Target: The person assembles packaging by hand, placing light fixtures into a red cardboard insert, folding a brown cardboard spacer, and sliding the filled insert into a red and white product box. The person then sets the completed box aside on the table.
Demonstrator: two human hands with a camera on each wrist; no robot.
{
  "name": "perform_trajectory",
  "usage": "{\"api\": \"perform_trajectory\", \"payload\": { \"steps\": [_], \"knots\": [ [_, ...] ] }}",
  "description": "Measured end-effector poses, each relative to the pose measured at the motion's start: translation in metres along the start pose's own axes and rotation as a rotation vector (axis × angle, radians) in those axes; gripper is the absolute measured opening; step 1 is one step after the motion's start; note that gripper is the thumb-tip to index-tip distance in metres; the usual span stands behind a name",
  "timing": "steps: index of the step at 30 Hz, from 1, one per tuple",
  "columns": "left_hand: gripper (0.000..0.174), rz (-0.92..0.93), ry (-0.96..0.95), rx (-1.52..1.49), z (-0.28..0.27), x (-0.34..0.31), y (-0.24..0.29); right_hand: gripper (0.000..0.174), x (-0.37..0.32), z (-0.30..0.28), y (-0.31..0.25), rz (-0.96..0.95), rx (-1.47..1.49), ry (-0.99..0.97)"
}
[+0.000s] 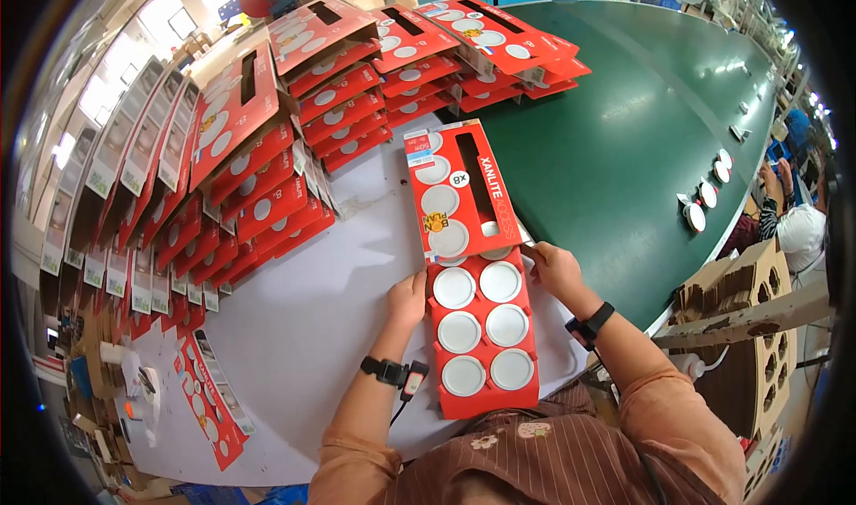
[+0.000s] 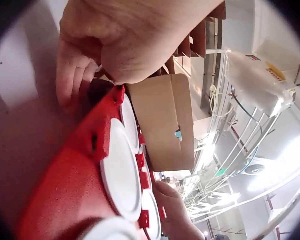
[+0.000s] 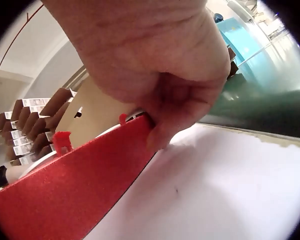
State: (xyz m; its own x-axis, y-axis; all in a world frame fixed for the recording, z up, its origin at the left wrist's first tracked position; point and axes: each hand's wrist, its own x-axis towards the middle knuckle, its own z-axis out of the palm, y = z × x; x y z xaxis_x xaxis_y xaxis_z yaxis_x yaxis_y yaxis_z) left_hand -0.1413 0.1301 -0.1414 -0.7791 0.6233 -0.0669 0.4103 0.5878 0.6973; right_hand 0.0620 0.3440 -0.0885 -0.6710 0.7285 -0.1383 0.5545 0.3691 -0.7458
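In the head view, a red cardboard tray (image 1: pixel 484 334) carries white round lights (image 1: pixel 459 332) in two columns. Its far end sits inside a red printed carton sleeve (image 1: pixel 499 229) marked XANLITE. My left hand (image 1: pixel 407 301) grips the tray's left side at the sleeve's mouth; in the left wrist view its fingers (image 2: pixel 72 75) reach down the outside wall. On the opposite side my right hand (image 1: pixel 559 271) pinches the tray's edge near the sleeve, its fingers bent in the right wrist view. The sleeve's plain brown flap (image 2: pixel 160 122) stands raised over the lights.
Stacks of red cartons (image 1: pixel 343 104) fill the table's left and far sides. A flat red carton (image 1: pixel 209 402) lies near left. To the right runs a green conveyor (image 1: pixel 624 131) with small white lights (image 1: pixel 707 195); brown cardboard inserts (image 1: pixel 740 300) stand beyond its edge.
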Motion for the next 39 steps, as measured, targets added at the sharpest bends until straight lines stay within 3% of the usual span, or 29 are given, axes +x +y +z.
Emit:
{"api": "perform_trajectory", "payload": {
  "steps": [2, 10, 12, 13, 15, 18, 19, 23, 26, 28, 29, 32, 34, 36, 39],
  "knots": [
    [0.038, 0.034, 0.020, -0.181, 0.005, -0.016, -0.009, 0.022, -0.013, -0.003, 0.005, 0.008, -0.023, -0.036],
    [0.037, 0.073, -0.023, -0.122, -0.012, -0.067, 0.006, 0.021, -0.058, -0.014, 0.010, 0.057, 0.114, -0.177],
    [0.039, 0.045, -0.043, -0.064, -0.028, -0.075, 0.029, 0.028, -0.063, -0.014, 0.013, 0.077, 0.111, -0.228],
    [0.039, 0.040, -0.048, -0.061, -0.023, -0.072, 0.022, 0.035, -0.064, -0.008, 0.019, 0.114, 0.281, -0.189],
    [0.042, -0.180, -0.084, -0.281, -0.013, -0.059, 0.009, 0.062, -0.065, -0.004, 0.018, 0.179, 0.463, -0.184],
    [0.046, -0.095, -0.160, -0.225, -0.017, -0.057, 0.022, 0.065, -0.062, 0.005, 0.001, 0.179, 0.279, -0.155],
    [0.049, -0.110, -0.181, -0.204, -0.012, -0.055, 0.023, 0.058, -0.053, 0.010, 0.002, 0.161, 0.186, -0.077],
    [0.053, -0.157, -0.183, -0.077, -0.012, -0.046, 0.029, 0.051, -0.021, 0.013, -0.006, 0.184, 0.213, -0.079],
    [0.056, -0.129, -0.175, -0.117, -0.016, -0.049, 0.028, 0.053, -0.013, 0.008, -0.001, 0.213, 0.265, -0.192],
    [0.057, -0.409, -0.365, -0.302, -0.030, -0.063, 0.042, 0.056, -0.027, 0.001, 0.006, 0.237, 0.246, -0.251],
    [0.057, -0.416, -0.365, -0.306, -0.035, -0.074, 0.045, 0.060, -0.037, -0.004, 0.009, 0.258, 0.228, -0.307],
    [0.057, -0.506, -0.495, -0.335, -0.030, -0.111, 0.036, 0.062, -0.081, -0.002, 0.018, 0.067, 0.091, -0.387],
    [0.055, -0.148, -0.370, -0.136, -0.010, -0.127, 0.022, 0.060, -0.096, 0.006, 0.013, 0.072, -0.049, -0.338],
    [0.051, -0.216, -0.361, -0.134, -0.013, -0.131, 0.036, 0.058, -0.101, 0.007, 0.003, 0.057, -0.192, -0.279],
    [0.046, -0.124, -0.287, -0.107, -0.018, -0.132, 0.043, 0.052, -0.107, -0.002, -0.008, 0.026, -0.278, -0.251]
  ]
}}
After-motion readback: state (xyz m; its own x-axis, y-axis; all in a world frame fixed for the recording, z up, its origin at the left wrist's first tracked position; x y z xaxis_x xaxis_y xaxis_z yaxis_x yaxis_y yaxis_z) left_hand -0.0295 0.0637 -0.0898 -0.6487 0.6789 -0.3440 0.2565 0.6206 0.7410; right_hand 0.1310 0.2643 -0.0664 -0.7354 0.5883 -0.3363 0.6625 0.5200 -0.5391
